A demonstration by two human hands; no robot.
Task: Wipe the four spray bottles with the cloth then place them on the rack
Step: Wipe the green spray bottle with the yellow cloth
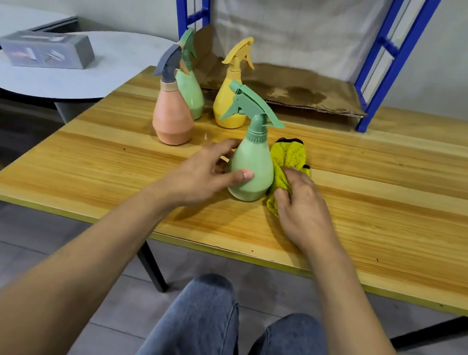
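A long wooden table (pixel 373 195) fills most of the view. At its far edge stands a blue metal rack (pixel 397 59), whose lowest shelf bears a stained sheet of cardboard (pixel 312 89). To the left is a round white table (pixel 61 80) with a grey box (pixel 47 48) lying on it. Below, the person's legs in blue jeans (pixel 200 336) show under the table's near edge. All four spray bottles stand upright on the wooden table, in front of the rack. The pink spray bottle (pixel 173 121), with a grey-blue trigger, stands at the left, just in front of the far green spray bottle (pixel 191 94), and the yellow spray bottle (pixel 229 99) is near them on the right. The near green spray bottle (pixel 253 168) stands apart from those three, closer to the person. The bottles' walls are opaque, so what is inside them cannot be told. The left hand (pixel 200 173) grips the near green bottle's body, with the thumb pressed flat on its front and the fingers curved round its left and back side. The right hand (pixel 303 207) has its fingers curled down, bunching the yellow-green cloth (pixel 287 157). The cloth lies on the table against that bottle's right side.
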